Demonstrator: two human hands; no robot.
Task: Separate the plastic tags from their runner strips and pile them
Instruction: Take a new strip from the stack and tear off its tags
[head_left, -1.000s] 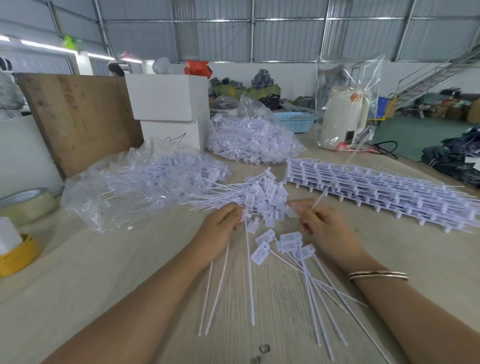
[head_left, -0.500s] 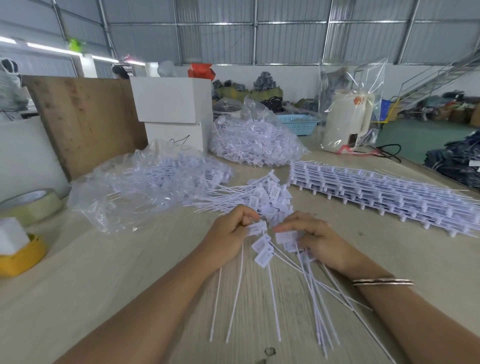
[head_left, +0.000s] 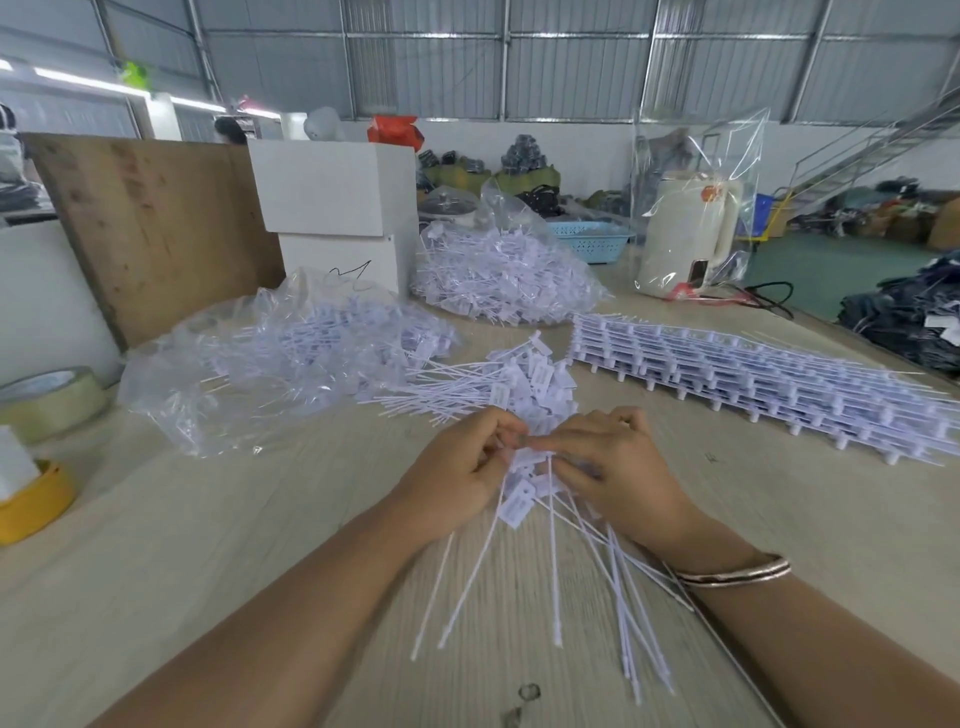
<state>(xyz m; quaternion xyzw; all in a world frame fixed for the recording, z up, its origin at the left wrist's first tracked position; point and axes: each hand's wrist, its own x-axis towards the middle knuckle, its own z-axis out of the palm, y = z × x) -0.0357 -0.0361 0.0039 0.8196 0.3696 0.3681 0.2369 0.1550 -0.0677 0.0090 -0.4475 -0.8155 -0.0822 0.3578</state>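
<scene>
Both hands, the left (head_left: 457, 467) and right (head_left: 613, 467), have closed together since a second ago, now pinching a gathered bunch of tags (head_left: 522, 499), probably ready for the pile (head_left: 524, 384) at twelve o'clock, strips (head_left: 753, 384) at two.

Metal-roofed warehouse (head_left: 519, 62), bagged stock (head_left: 498, 280)

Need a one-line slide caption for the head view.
Both hands, left and right, gather loose plastic tags beside the pile.
</scene>
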